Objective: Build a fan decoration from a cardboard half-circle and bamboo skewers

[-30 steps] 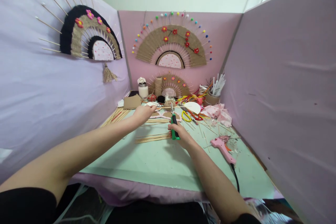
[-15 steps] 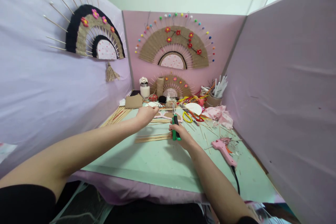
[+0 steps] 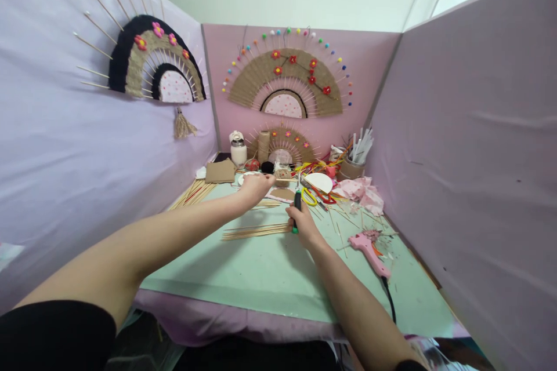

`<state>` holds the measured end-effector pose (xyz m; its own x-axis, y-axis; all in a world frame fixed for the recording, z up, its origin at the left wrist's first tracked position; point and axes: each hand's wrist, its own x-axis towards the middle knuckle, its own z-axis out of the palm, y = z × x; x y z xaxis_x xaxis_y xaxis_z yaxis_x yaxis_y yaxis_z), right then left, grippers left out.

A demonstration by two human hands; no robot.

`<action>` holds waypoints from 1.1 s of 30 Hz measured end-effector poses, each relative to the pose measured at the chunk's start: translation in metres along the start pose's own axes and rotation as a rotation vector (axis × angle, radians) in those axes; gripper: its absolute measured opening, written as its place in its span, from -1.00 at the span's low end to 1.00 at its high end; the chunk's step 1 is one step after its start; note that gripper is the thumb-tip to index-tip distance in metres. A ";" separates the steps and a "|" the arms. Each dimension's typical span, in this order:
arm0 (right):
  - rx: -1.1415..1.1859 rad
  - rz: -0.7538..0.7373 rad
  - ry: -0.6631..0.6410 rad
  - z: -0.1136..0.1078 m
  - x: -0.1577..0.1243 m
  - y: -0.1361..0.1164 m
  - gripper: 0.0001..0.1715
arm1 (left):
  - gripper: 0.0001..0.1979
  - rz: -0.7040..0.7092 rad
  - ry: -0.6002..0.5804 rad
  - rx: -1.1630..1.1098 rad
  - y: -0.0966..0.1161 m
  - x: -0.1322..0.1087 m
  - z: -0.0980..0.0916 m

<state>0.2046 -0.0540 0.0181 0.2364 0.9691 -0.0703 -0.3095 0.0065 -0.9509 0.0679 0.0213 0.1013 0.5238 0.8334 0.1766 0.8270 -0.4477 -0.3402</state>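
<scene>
My left hand (image 3: 256,188) pinches a thin wooden stick (image 3: 285,179) that points right. The closed fist of my right hand (image 3: 306,225) grips green-and-black pliers (image 3: 297,206), jaws upward. The stick's far end reaches the jaws; whether they bite on it is too small to tell. Below my hands lies a row of wooden sticks (image 3: 255,232) on the pale green table (image 3: 226,275). More sticks (image 3: 191,192) are spread at the left, and a pink-edged cardboard half-round (image 3: 282,193) lies partly hidden behind my hands.
A pink glue gun (image 3: 371,252) with a black cord lies at right. Yellow-handled scissors (image 3: 309,196), pink cloth (image 3: 361,192), cardboard (image 3: 220,171) and a jar (image 3: 238,151) stand or lie farther back. Decorated fans (image 3: 285,75) hang on the upright panels.
My left hand has moved right with the stick, closer to the pliers. The pliers have turned more edge-on and shifted slightly right. The camera view has tilted a little.
</scene>
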 end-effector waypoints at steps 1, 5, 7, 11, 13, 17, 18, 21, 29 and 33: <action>0.006 0.013 0.023 0.000 0.001 -0.001 -0.63 | -0.61 0.008 0.008 -0.005 0.002 0.003 0.001; 0.090 0.042 0.103 -0.002 0.004 -0.010 -0.64 | -0.61 0.028 0.016 -0.043 0.005 0.011 0.008; 0.169 0.034 0.107 -0.003 0.005 -0.014 -0.62 | -0.61 0.027 0.008 -0.053 0.004 0.011 0.013; 0.260 0.011 0.094 -0.003 0.005 -0.017 -0.57 | -0.63 -0.022 -0.035 -0.105 -0.004 0.000 0.021; 0.250 0.003 0.080 -0.002 0.002 -0.017 -0.53 | -0.64 -0.102 -0.083 -0.168 -0.010 -0.011 0.026; 0.202 0.007 0.054 0.000 -0.003 -0.015 -0.51 | -0.63 -0.220 -0.144 -0.208 -0.021 -0.037 0.040; 0.195 0.007 0.051 0.000 -0.004 -0.015 -0.51 | -0.63 -0.230 -0.144 -0.216 -0.023 -0.042 0.045; 0.189 0.010 0.046 0.001 -0.005 -0.014 -0.53 | -0.64 -0.240 -0.104 -0.292 -0.024 -0.053 0.060; 0.149 0.021 0.048 -0.001 0.000 -0.010 -0.51 | -0.65 -0.212 -0.046 -0.395 -0.026 -0.052 0.088; 0.140 0.029 0.045 -0.002 0.000 -0.009 -0.50 | -0.66 -0.229 -0.041 -0.435 -0.028 -0.052 0.095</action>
<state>0.2091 -0.0550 0.0258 0.2653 0.9575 -0.1131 -0.4415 0.0164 -0.8971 -0.0019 0.0207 0.0140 0.3171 0.9343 0.1627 0.9332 -0.3380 0.1222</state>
